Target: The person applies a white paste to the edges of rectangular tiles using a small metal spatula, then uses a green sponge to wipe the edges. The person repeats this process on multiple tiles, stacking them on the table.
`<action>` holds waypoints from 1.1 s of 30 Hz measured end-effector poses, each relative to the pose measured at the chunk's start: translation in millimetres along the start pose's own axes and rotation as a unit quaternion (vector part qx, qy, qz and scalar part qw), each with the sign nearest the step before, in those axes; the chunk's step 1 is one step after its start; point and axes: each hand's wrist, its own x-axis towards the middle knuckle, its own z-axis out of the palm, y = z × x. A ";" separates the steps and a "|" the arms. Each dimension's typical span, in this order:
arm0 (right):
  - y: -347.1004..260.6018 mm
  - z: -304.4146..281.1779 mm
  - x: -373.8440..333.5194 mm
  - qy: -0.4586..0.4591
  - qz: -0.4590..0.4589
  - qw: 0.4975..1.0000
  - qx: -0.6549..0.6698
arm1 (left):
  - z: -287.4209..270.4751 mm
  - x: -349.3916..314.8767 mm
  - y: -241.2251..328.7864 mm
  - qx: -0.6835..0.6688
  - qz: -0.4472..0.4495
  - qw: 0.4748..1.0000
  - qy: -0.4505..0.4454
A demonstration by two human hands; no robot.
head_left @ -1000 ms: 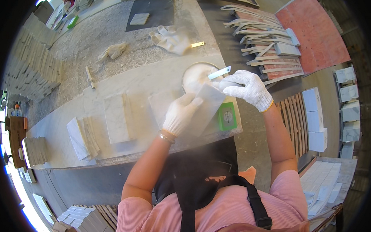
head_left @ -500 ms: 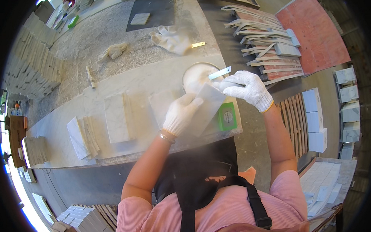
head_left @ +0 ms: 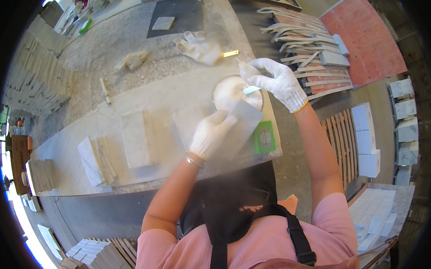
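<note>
My left hand [head_left: 211, 134], in a white knit glove, grips a flat pale stone tile [head_left: 245, 119] by its left side, holding it tilted over the table. In my gloved right hand [head_left: 281, 82] is a small whitish squeeze bottle [head_left: 248, 70], its thin tip pointing up and away; fingers hide part of it. Just beyond the tile stands a round bowl of white powder [head_left: 229, 92]. A scraper with a pale blue handle [head_left: 251, 90] rests in the bowl, partly behind my right hand. Beside the tile lies a green box [head_left: 264, 137].
Marbled tiles [head_left: 136, 137] lean in groups on the dusty stone table [head_left: 73, 132]. Farther off lie a loose glove [head_left: 198, 47], a yellow-handled blade [head_left: 230, 54] and a dark mat [head_left: 185, 14]. Pale strips [head_left: 299, 32] and a wooden pallet [head_left: 341, 139] are to the right.
My right hand has moved up and away from the tile with the squeeze bottle, whose tip now points upward. My left hand and the tile have barely shifted.
</note>
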 end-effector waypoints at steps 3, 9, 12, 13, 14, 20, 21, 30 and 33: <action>6.0 19.4 35.4 -0.029 -0.022 0.998 0.059 | -0.3 1.5 -1.7 0.022 -0.023 0.999 -0.010; 36.5 47.8 101.6 -0.106 0.012 0.993 -0.046 | 0.9 0.7 -1.3 -0.014 -0.028 0.999 -0.010; 46.8 58.0 116.3 -0.151 -0.018 0.978 -0.141 | -1.8 0.0 0.2 0.001 -0.042 0.999 -0.021; 48.4 61.1 119.3 -0.164 -0.020 0.970 -0.181 | -2.1 0.3 1.0 -0.001 -0.038 0.999 -0.026; 49.2 63.1 120.3 -0.171 -0.019 0.959 -0.224 | -2.9 0.5 1.8 -0.002 -0.036 0.999 -0.029; 40.3 36.2 99.7 -0.074 -0.073 0.965 -0.240 | -4.1 0.3 7.6 -0.006 -0.037 0.999 -0.027; 37.5 25.8 93.0 -0.050 -0.045 0.956 -0.284 | -4.4 0.0 8.5 -0.020 -0.031 0.999 -0.019; 30.8 -19.4 13.5 -0.069 0.067 0.890 -0.446 | 0.0 6.0 5.6 -0.391 -0.176 0.900 -0.086; 33.7 -9.8 7.9 -0.082 0.055 0.906 -0.412 | 4.7 1.0 -0.7 -0.556 -0.270 0.775 -0.135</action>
